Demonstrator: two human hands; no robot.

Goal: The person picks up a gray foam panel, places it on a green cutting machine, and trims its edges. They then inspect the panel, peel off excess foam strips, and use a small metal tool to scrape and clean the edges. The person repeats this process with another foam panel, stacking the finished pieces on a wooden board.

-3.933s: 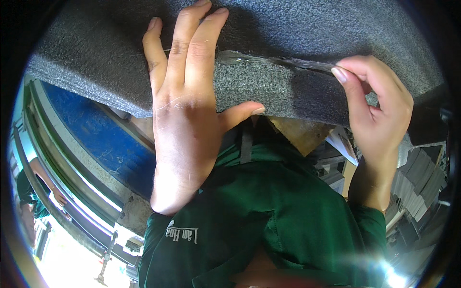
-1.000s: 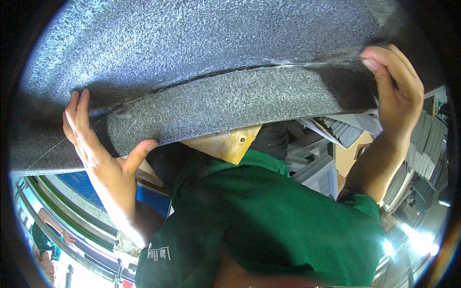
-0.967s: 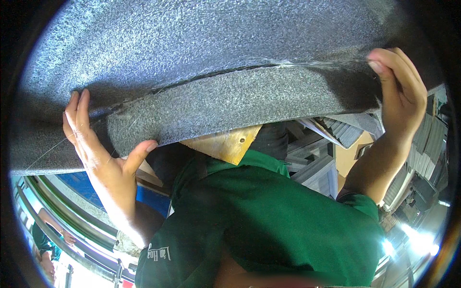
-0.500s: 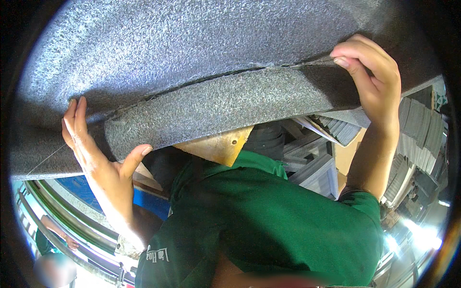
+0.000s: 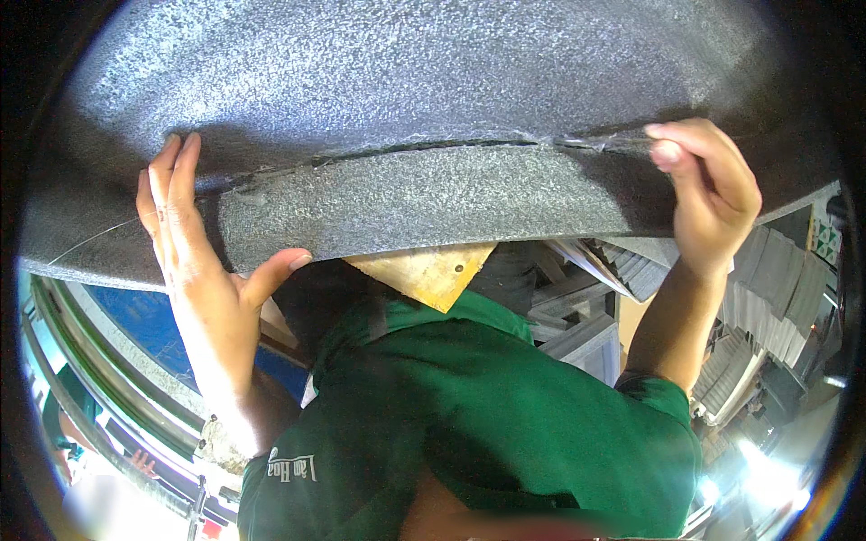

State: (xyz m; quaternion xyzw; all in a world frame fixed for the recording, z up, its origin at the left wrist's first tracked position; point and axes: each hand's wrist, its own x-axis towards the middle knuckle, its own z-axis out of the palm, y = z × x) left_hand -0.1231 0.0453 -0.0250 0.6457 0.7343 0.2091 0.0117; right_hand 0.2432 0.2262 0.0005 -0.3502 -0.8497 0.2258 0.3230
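A large sheet of dark grey felt (image 5: 433,90) fills the upper half of the view, with a folded flap (image 5: 424,203) along its near edge. My left hand (image 5: 194,261) lies flat on the left end of the flap, fingers together and thumb spread under its edge. My right hand (image 5: 708,194) curls over the right end of the flap at the fold line, fingers pinching a thin shiny strip (image 5: 600,142) there. My green shirt (image 5: 469,424) fills the lower middle.
A wooden board corner (image 5: 428,275) shows under the felt. Stacks of grey felt pieces (image 5: 767,307) and shelving stand at the right. A blue surface with rails (image 5: 135,343) lies at the lower left.
My right hand has slid left along the fold line and lower, keeping hold of the flap's edge. My left hand stays pressed on the left end.
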